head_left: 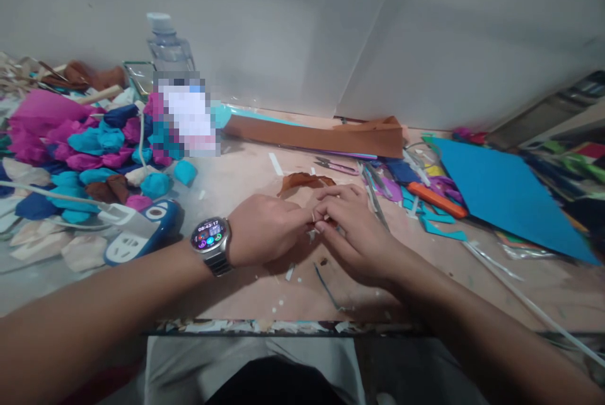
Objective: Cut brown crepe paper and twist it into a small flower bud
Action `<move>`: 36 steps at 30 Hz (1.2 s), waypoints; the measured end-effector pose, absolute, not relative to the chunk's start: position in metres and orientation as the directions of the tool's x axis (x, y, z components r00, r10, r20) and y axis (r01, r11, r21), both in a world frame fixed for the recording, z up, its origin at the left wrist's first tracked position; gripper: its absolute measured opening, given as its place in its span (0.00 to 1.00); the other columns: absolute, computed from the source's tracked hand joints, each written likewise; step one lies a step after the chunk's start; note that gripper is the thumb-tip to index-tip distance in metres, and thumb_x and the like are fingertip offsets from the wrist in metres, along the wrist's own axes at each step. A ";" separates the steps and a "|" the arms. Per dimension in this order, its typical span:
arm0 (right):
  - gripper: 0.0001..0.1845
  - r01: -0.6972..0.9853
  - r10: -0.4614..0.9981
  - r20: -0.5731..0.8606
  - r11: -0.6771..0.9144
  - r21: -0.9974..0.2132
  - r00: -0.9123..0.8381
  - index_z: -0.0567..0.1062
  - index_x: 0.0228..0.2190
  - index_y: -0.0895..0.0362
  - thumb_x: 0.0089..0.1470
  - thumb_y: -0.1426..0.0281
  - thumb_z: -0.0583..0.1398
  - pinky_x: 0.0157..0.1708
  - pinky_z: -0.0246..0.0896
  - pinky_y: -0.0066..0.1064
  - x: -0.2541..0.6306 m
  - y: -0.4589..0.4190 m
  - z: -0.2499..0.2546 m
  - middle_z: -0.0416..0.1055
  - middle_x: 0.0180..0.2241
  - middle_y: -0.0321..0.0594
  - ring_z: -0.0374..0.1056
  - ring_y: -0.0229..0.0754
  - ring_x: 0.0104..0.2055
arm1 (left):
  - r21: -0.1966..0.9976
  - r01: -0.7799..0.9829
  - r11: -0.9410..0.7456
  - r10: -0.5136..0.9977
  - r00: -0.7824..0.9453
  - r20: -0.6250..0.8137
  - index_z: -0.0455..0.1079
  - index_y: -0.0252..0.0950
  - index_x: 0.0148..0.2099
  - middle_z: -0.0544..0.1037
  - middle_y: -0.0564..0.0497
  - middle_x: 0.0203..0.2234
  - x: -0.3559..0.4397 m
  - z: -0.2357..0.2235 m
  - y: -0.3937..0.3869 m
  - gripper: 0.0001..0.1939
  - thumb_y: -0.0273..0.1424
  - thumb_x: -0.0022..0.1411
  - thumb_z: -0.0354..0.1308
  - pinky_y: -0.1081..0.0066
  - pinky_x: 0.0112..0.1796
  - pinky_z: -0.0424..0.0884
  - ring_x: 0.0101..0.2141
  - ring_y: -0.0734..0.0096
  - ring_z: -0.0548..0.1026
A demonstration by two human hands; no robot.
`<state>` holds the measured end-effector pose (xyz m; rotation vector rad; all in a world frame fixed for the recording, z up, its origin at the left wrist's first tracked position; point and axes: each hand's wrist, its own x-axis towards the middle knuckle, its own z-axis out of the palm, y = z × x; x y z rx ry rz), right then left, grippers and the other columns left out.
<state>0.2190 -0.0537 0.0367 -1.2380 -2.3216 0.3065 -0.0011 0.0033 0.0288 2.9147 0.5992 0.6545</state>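
My left hand [265, 228], with a wristwatch [210, 236] on its wrist, meets my right hand [350, 228] at the middle of the table. Both hands have fingers closed in a pinch around something small between them, which I cannot make out. A crumpled brown paper scrap [302, 181] lies just behind the fingers. Small white and brown paper bits lie on the table under the hands.
A pile of pink, blue and cyan crumpled paper balls [94, 153] fills the left. A power strip [137, 232] lies beside my left forearm. Behind stand a water bottle [165, 46] and a long brown paper strip [321, 137]. Scissors [338, 167], an orange cutter [437, 200] and a blue sheet [505, 194] lie right.
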 end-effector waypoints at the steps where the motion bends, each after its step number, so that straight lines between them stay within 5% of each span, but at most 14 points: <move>1: 0.06 0.713 0.824 0.318 0.566 -0.414 -0.469 0.70 0.37 0.53 0.66 0.74 0.55 0.56 0.51 0.52 0.220 -0.054 0.037 0.74 0.40 0.41 0.64 0.52 0.54 | 0.279 0.354 -0.893 0.437 0.832 0.343 0.74 0.37 0.39 0.80 0.51 0.29 -0.001 0.033 0.002 0.12 0.32 0.73 0.51 0.70 0.28 0.65 0.28 0.69 0.76; 5: 0.06 0.689 0.808 0.338 0.589 -0.423 -0.483 0.68 0.36 0.52 0.65 0.73 0.54 0.54 0.53 0.50 0.222 -0.052 0.039 0.74 0.40 0.42 0.63 0.53 0.55 | 0.659 0.323 -0.679 0.512 0.852 0.110 0.72 0.35 0.34 0.79 0.52 0.26 0.000 0.048 -0.001 0.13 0.32 0.72 0.52 0.73 0.29 0.67 0.27 0.73 0.74; 9: 0.05 0.668 0.793 0.333 0.609 -0.427 -0.510 0.68 0.34 0.52 0.63 0.73 0.55 0.54 0.54 0.50 0.223 -0.051 0.041 0.74 0.38 0.41 0.64 0.54 0.55 | 0.791 0.313 -0.525 0.475 0.880 -0.033 0.72 0.35 0.32 0.79 0.52 0.26 0.001 0.051 0.001 0.19 0.33 0.75 0.48 0.74 0.30 0.69 0.26 0.74 0.74; 11: 0.04 0.660 0.790 0.337 0.613 -0.435 -0.512 0.69 0.33 0.53 0.61 0.73 0.56 0.54 0.55 0.50 0.223 -0.051 0.041 0.74 0.37 0.41 0.65 0.54 0.54 | 0.720 0.339 -0.606 0.494 0.869 0.007 0.75 0.35 0.35 0.81 0.51 0.28 0.002 0.047 0.000 0.18 0.32 0.74 0.48 0.73 0.30 0.67 0.27 0.73 0.75; 14: 0.03 0.660 0.783 0.359 0.622 -0.421 -0.509 0.71 0.34 0.53 0.59 0.73 0.59 0.55 0.53 0.50 0.225 -0.050 0.039 0.75 0.36 0.40 0.65 0.53 0.54 | 0.440 0.451 -0.777 0.538 0.838 0.092 0.76 0.36 0.37 0.82 0.48 0.29 0.004 0.042 -0.003 0.12 0.29 0.71 0.52 0.71 0.28 0.64 0.27 0.67 0.77; 18: 0.03 0.688 0.774 0.385 0.627 -0.365 -0.502 0.74 0.36 0.52 0.60 0.72 0.61 0.57 0.50 0.52 0.227 -0.048 0.035 0.77 0.37 0.39 0.66 0.53 0.55 | 0.227 0.527 -0.819 0.551 0.833 0.054 0.75 0.36 0.37 0.82 0.47 0.27 0.005 0.038 -0.006 0.09 0.27 0.69 0.54 0.70 0.25 0.63 0.25 0.63 0.78; 36: 0.03 0.701 0.777 0.386 0.622 -0.350 -0.497 0.74 0.34 0.52 0.60 0.72 0.59 0.55 0.51 0.52 0.225 -0.048 0.035 0.76 0.36 0.40 0.67 0.53 0.53 | 0.163 0.504 -0.848 0.522 0.848 0.094 0.73 0.35 0.38 0.82 0.48 0.29 0.005 0.039 -0.007 0.08 0.28 0.71 0.54 0.68 0.25 0.63 0.28 0.61 0.81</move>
